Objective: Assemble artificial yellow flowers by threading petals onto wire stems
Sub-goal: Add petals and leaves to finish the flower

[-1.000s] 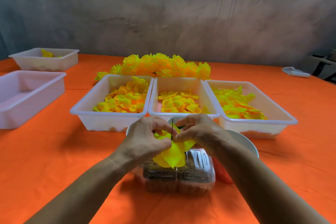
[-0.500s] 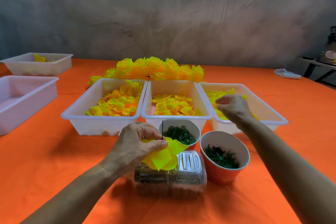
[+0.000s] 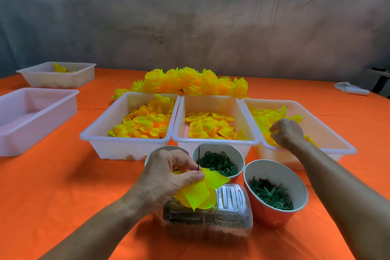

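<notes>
Counter (image 3: pixel 63 186) under orange cloth, carrying three white bins side by side. Right bin (image 3: pixel 329 133) holds loose pointed yellow petals (image 3: pixel 266 118); the middle bin (image 3: pixel 211 103) and left bin (image 3: pixel 126 112) hold rounder ones. Finished flowers (image 3: pixel 190 80) are heaped behind the bins.

Change: a second ago both hands met over the half-built flower; half a second ago the right hand was crossing toward the right bin. Now the right hand (image 3: pixel 286 133) is down inside that bin, fingers curled onto the petals; whether one is actually pinched free, cannot tell. Left hand (image 3: pixel 168 177) alone keeps the half-built flower (image 3: pixel 200 192) above the clear plastic box (image 3: pixel 211 217), thumb and fingers pinching at the wire stem (image 3: pixel 198 159), whose bare tip stands up above the petals.

Reading: the last petal looks seated, and the next petal is being fetched for threading. Two cups of green parts (image 3: pixel 272 194) appear untouched.
</notes>
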The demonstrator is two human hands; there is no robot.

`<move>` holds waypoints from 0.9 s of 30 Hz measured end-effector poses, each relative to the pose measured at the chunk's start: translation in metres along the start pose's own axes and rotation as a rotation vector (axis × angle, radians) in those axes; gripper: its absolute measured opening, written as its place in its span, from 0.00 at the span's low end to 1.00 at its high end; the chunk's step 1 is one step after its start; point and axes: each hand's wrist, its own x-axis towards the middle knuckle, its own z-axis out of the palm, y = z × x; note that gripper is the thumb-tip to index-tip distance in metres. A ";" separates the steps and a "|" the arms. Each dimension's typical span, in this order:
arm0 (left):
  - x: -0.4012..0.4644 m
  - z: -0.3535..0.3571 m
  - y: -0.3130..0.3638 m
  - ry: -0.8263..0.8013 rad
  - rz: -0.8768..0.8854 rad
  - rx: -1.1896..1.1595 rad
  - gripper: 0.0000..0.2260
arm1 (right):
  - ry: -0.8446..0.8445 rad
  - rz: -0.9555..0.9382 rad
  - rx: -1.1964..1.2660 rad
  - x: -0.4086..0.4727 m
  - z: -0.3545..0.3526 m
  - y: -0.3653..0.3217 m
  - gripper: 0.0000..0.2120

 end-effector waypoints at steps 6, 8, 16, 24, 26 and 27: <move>0.000 0.001 -0.002 0.001 -0.001 -0.005 0.04 | 0.236 0.033 0.455 -0.012 0.000 0.004 0.13; -0.001 0.001 -0.001 -0.002 -0.001 -0.002 0.04 | 0.238 0.125 0.710 -0.012 -0.001 0.009 0.18; 0.001 0.000 -0.002 -0.017 0.025 0.001 0.05 | -0.025 0.142 1.407 -0.029 -0.027 0.010 0.09; 0.001 0.001 -0.004 -0.014 0.016 0.017 0.05 | -0.397 -0.070 1.579 -0.085 -0.062 -0.027 0.12; 0.000 0.000 -0.005 -0.014 0.006 0.022 0.04 | -0.448 -0.106 1.540 -0.100 -0.066 -0.036 0.14; -0.001 0.000 -0.004 -0.016 0.009 0.024 0.03 | -0.471 -0.115 1.526 -0.107 -0.068 -0.040 0.14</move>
